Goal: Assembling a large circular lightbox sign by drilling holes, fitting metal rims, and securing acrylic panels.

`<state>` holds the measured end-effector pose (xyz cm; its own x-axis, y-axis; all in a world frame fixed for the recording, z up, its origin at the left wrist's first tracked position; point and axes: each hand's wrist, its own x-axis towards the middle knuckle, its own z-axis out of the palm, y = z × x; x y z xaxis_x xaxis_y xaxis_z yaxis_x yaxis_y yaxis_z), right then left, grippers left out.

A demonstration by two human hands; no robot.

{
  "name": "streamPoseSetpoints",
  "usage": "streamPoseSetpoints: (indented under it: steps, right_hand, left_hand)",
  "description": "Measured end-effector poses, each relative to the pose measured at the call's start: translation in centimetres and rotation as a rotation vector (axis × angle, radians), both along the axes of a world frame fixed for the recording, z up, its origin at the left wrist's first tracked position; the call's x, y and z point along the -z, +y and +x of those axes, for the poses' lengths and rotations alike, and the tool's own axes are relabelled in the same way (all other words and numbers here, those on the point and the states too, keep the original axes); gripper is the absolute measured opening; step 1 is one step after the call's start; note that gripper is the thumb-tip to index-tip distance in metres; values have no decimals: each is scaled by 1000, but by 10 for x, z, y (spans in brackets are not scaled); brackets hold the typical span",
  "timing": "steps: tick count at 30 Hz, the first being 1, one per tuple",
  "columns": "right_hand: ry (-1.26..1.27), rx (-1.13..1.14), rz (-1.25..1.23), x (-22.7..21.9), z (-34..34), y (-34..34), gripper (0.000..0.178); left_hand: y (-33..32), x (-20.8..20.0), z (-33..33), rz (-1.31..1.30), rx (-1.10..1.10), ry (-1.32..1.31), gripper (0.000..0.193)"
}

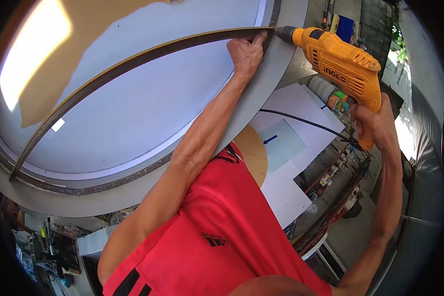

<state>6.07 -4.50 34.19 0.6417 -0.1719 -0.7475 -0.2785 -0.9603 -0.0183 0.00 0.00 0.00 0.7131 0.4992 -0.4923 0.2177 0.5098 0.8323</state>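
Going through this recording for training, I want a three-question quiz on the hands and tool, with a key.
1. Which hand grips the orange drill?
2. True or false: the left hand touches the curved strip.
3. The drill's chuck points toward: a) the red shirt; b) the strip's end near the left hand; c) the floor.

Key: 1. The right hand. 2. True. 3. b.

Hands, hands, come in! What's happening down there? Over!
Right hand gripping yellow power drill. Left hand against curved strip near its end, grip partly hidden. Chuck at that end. Black cord below, apart.
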Motion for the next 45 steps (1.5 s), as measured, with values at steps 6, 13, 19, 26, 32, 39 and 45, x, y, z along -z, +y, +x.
streamPoseSetpoints:
  steps: [6, 13, 19, 26, 32, 39, 45]
  right_hand:
    - [-74, 16, 32, 6, -5, 0, 25]
    - [-39, 0, 44, 6, 0, -3, 26]
    - [-38, 3, 39, 6, -1, -5, 26]
    - [-38, -9, 10, 5, 1, -7, 23]
    - [-37, -18, 7, 4, 3, -5, 23]
    - [-30, -9, 34, 3, 1, 4, 26]
    - [-55, -15, 34, 4, 0, 2, 25]
  left_hand:
    - [9, -2, 2, 0, -28, 30, 31]
    - [11, -9, 3, -71, -57, 67, 32]
    - [13, -9, 1, -41, 3, 90, 25]
    - [9, -4, 4, -147, -22, 30, 19]
    - [10, -5, 3, -78, 13, 66, 19]
    - [8, -5, 3, -73, -38, 5, 19]
    - [9, -5, 3, -65, 2, 31, 18]
